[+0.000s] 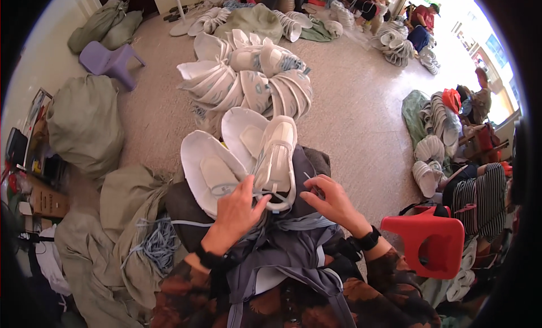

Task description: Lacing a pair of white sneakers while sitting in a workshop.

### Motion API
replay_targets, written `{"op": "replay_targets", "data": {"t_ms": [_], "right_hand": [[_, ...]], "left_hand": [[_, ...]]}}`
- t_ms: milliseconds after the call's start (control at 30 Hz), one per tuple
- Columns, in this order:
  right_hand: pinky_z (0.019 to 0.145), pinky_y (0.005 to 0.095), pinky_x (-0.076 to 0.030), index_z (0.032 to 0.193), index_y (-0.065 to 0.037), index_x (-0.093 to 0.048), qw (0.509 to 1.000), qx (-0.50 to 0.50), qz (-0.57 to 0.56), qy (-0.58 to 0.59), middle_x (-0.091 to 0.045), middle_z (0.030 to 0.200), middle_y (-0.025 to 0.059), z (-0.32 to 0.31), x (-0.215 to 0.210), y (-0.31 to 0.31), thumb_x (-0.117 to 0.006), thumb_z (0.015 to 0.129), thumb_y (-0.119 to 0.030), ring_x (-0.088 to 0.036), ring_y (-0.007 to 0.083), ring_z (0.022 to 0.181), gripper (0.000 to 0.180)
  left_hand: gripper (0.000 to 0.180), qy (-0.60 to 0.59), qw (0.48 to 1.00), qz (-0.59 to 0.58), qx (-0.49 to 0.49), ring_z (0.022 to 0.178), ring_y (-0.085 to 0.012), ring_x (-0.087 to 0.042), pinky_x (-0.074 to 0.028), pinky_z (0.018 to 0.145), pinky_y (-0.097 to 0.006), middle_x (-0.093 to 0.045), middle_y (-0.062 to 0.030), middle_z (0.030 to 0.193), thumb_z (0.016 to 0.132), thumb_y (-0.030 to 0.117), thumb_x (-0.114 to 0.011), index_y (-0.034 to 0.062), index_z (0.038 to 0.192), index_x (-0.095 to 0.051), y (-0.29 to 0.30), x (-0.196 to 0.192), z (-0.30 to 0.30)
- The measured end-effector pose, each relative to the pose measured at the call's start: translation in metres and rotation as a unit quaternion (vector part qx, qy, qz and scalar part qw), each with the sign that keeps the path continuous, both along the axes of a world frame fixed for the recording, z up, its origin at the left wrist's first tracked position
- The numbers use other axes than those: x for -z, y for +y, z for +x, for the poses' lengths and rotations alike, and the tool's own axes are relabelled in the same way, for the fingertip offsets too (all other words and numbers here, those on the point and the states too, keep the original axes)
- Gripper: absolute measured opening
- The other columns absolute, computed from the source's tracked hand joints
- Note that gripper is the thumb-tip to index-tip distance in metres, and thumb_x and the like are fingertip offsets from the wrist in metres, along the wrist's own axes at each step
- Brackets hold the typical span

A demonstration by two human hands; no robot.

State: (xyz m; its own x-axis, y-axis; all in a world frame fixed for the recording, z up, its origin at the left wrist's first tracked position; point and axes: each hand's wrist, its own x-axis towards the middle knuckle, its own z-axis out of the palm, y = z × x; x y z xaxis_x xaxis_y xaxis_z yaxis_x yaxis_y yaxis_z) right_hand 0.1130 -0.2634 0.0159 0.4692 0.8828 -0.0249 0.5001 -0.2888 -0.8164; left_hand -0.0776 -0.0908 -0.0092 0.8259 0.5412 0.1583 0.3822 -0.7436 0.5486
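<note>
A white sneaker (278,153) lies on my lap, toe pointing away, with a pale blue lace (265,193) running across its near end. My left hand (238,210) pinches the lace at the shoe's heel side. My right hand (330,199) holds the lace's other end, its thin tip sticking up between the fingers. Two more white shoes (210,169) rest sole-up just left of the one being handled. A grey-blue apron (288,254) covers my lap.
A big heap of white shoes (248,79) lies on the floor ahead. Green sacks (84,125) and a bundle of blue laces (158,243) sit to my left, with a purple chair (110,61) beyond. A red plastic stool (432,237) stands to my right beside a seated person (480,192).
</note>
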Motion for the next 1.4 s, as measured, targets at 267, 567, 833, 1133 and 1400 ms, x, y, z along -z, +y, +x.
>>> {"op": "replay_targets", "data": {"t_ms": [267, 567, 833, 1133, 1400], "right_hand": [[0.066, 0.0414, -0.052, 0.099, 0.004, -0.066, 0.998, 0.017, 0.007, -0.057, -0.064, 0.094, 0.0174, -0.017, 0.036, 0.014, -0.075, 0.087, -0.026, -0.066, 0.0309, 0.074, 0.034], [0.067, 0.0442, -0.052, 0.094, 0.001, -0.064, 0.991, -0.035, 0.063, -0.113, -0.064, 0.088, 0.0176, -0.021, 0.057, 0.006, -0.071, 0.087, -0.016, -0.064, 0.0384, 0.077, 0.019], [0.052, 0.0266, -0.037, 0.077, -0.001, -0.059, 0.978, 0.122, 0.124, 0.114, -0.050, 0.063, -0.0022, 0.006, 0.048, -0.008, -0.070, 0.094, -0.015, -0.044, 0.0054, 0.061, 0.024], [0.054, 0.0218, -0.035, 0.077, -0.004, -0.056, 0.943, 0.123, 0.154, 0.269, -0.050, 0.067, -0.0081, 0.024, 0.049, -0.018, -0.065, 0.097, -0.016, -0.043, 0.0015, 0.063, 0.025], [0.055, 0.0197, -0.035, 0.082, -0.004, -0.058, 0.954, 0.101, 0.157, 0.236, -0.050, 0.070, -0.0088, 0.034, 0.047, 0.007, -0.063, 0.098, -0.015, -0.043, 0.0003, 0.065, 0.020]], "left_hand": [[0.039, 0.053, 0.997, 0.056, 0.014, 0.068, -0.0386, -0.068, -0.053, 0.059, -0.049, -0.069, -0.0194, 0.076, 0.092, 0.022, -0.064, 0.0008, 0.121, -0.050, 0.009, 0.033, 0.045], [0.036, 0.049, 0.986, 0.149, 0.059, 0.064, -0.0375, -0.069, -0.056, 0.057, -0.046, -0.070, -0.0155, 0.076, 0.090, 0.013, -0.059, -0.0011, 0.122, -0.049, -0.006, 0.021, 0.031], [0.040, -0.107, 0.990, -0.079, 0.037, 0.092, -0.0346, -0.065, -0.053, 0.078, -0.042, -0.062, -0.0181, 0.105, 0.088, 0.018, -0.071, -0.0017, 0.120, -0.058, -0.044, 0.008, 0.048], [0.026, -0.136, 0.976, -0.161, -0.047, 0.090, -0.0446, -0.063, -0.050, 0.077, -0.048, -0.063, -0.0259, 0.095, 0.092, 0.010, -0.061, -0.0037, 0.114, -0.056, -0.048, 0.052, 0.110], [0.029, -0.131, 0.984, -0.115, 0.019, 0.094, -0.0484, -0.061, -0.050, 0.078, -0.051, -0.064, -0.0289, 0.100, 0.091, 0.005, -0.056, -0.0058, 0.118, -0.057, -0.047, 0.053, 0.100]]}}
